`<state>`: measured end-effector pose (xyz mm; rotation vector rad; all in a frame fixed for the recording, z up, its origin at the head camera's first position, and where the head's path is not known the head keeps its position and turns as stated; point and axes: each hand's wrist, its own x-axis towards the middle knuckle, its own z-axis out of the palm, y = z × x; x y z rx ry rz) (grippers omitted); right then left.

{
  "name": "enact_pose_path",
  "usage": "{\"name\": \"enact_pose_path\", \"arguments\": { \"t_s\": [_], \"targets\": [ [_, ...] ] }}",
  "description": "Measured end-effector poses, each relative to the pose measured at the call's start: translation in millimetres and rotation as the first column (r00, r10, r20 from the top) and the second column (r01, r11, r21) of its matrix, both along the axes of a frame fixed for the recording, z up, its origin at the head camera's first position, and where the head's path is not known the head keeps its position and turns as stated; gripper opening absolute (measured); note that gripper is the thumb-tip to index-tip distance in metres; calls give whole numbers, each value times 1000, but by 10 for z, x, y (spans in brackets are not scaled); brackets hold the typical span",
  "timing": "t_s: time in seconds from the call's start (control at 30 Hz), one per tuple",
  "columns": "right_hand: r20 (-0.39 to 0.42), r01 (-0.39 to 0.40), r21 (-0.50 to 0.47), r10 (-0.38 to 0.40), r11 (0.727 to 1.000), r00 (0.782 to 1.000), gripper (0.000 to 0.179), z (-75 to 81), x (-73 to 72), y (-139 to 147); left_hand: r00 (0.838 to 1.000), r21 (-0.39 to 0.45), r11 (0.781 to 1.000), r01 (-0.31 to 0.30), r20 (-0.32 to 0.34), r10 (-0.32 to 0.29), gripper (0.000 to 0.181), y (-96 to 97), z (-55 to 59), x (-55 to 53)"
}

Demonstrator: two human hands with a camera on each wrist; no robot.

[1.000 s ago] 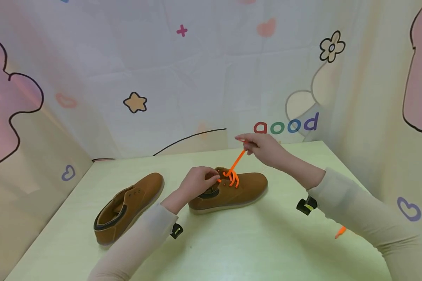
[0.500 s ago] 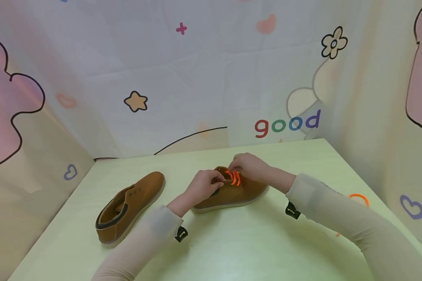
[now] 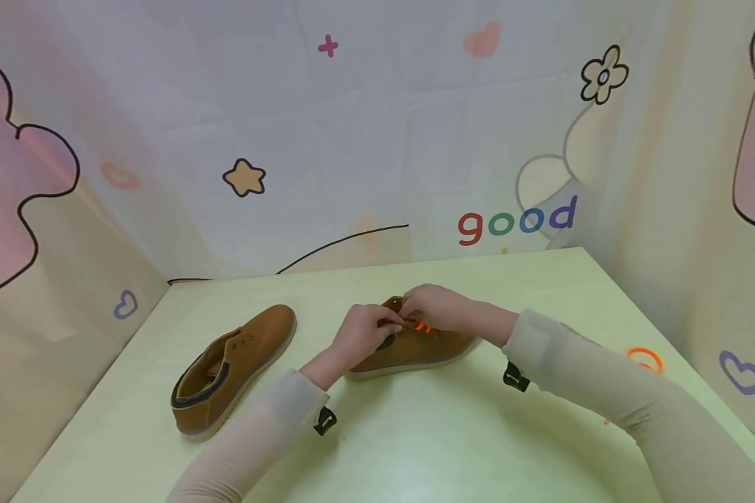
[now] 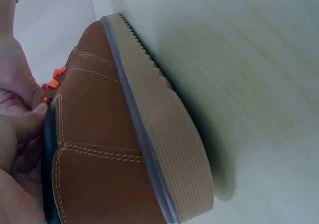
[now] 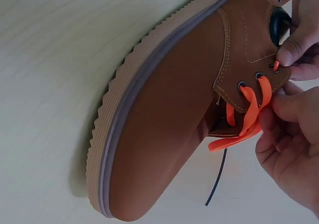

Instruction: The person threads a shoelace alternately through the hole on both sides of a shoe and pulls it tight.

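Pinching at one shoe's [image 5: 164, 109] orange lace [image 5: 252, 109], two hands [image 3: 363, 332] [image 3: 443, 307], fingers [image 5: 294, 49] together, second shoe [image 3: 249, 356] nearby

The cream left sleeve [image 3: 248, 436] and matching right sleeve [image 3: 604, 384], both creased, end in plain cuffs [image 3: 307, 395]; beneath these sit a small black left device [image 3: 324, 421] and a black right device [image 3: 515, 377], each bearing a pale mark.

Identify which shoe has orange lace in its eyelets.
The shoe on the right, threaded with orange lace; the shoe on the left shows none.
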<state>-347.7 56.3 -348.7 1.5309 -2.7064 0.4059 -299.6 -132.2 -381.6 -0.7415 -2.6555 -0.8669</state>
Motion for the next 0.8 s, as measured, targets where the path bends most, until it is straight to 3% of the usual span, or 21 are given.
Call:
{"name": "enact_pose_path", "arguments": {
  "t_s": [0.13,0.23,0.37,0.5,0.67,0.8],
  "targets": [
    [183,66,-5,-64,998,981,27,-34,19,28,998,-34,999,-43,51,44,13,-5,16,-7],
    [215,54,-31,-47,998,976,27,-107,31,32,997,-93,994,-48,59,53,18,-28,36,-18],
    [38,8,-101,-4,995,999,21,-215,67,24,996,-146,989,14,84,-2,22,-81,59,-20],
    [-67,33,-193,-46,981,997,23,-289,120,44,995,-159,985,71,86,-58,18,-115,69,-28],
    [-1,132,-374,-142,918,990,26,-255,165,75,995,-188,980,63,91,-46,20,-121,82,-49],
    [117,233,-479,-202,846,972,26,-20,192,132,993,-200,978,59,113,-36,22,-120,87,-59]
  ]
}}
